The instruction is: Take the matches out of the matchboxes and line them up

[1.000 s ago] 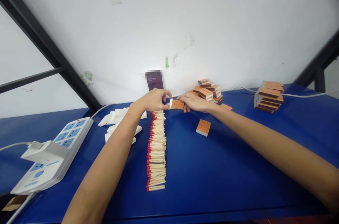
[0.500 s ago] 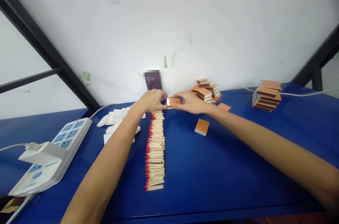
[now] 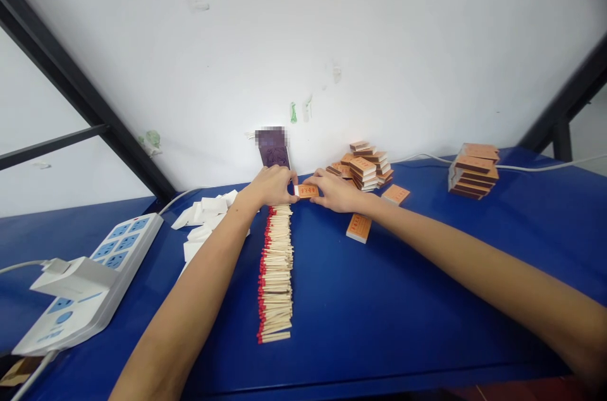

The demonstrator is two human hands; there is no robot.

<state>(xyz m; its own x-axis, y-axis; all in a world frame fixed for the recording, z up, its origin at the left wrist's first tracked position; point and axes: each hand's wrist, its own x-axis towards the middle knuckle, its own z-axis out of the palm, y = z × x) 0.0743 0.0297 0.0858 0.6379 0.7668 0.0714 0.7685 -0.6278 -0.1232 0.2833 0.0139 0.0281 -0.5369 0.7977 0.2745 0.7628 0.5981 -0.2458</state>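
Between my two hands is an orange matchbox (image 3: 308,191) with a strip of white tray showing at its left end. My left hand (image 3: 275,186) pinches that white end between thumb and fingers. On the other side, my right hand (image 3: 334,191) grips the orange sleeve's right end. Just below my left hand begins a long row of red-tipped matches (image 3: 277,274), laid side by side down the blue table. One more matchbox (image 3: 359,228) lies flat below my right wrist, and an orange sleeve or box (image 3: 395,194) rests beyond the forearm.
A heap of matchboxes (image 3: 364,167) stands by the wall, and a neater stack (image 3: 474,172) is farther right. White paper trays (image 3: 203,217) lie left of the matches. A phone (image 3: 274,148) leans on the wall. A power strip (image 3: 95,287) with a plugged-in charger occupies the left side.
Both hands have come slightly nearer with the matchbox, and less of its white end shows now. The phone's screen has dimmed. The camera view has shifted a little.
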